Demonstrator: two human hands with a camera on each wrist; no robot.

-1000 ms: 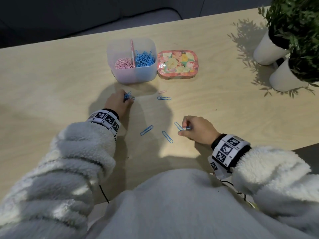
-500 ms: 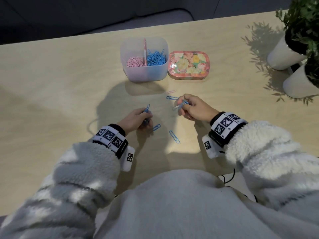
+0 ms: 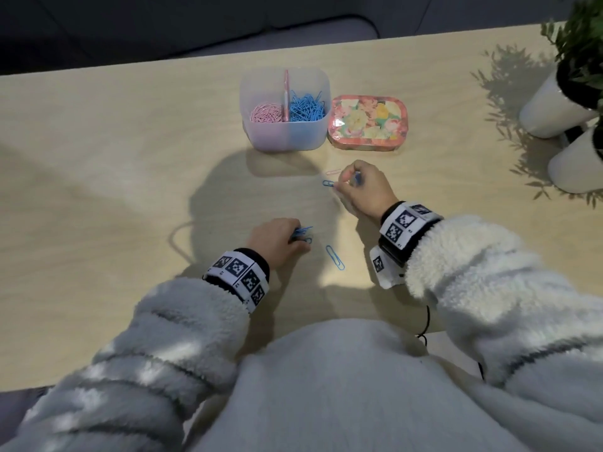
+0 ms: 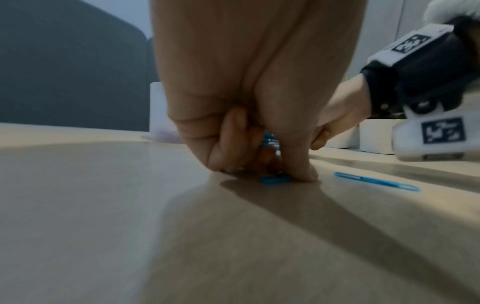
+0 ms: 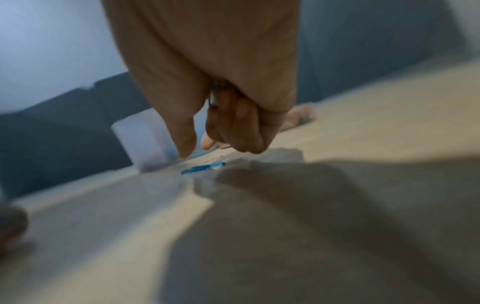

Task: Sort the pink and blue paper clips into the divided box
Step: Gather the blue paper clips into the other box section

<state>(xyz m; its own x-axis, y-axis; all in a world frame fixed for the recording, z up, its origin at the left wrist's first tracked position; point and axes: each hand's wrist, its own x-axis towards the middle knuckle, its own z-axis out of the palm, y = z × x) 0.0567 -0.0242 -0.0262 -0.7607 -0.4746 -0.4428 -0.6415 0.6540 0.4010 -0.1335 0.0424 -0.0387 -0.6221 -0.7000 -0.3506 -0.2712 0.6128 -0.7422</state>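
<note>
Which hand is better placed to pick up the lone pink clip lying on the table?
Right. The right hand is right beside the pink clip, just below the box. The left hand is nearer the person, busy gripping blue clips.

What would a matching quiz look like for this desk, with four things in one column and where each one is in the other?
Things:
1. pink clips
2. floral tin
3. left hand
4. lone blue clip

Places:
A. flat on the table between the hands
B. left compartment of the divided box
C. gripping a bunch of blue clips
D. right of the box

Pairs: 1-B, 2-D, 3-C, 4-A
</note>
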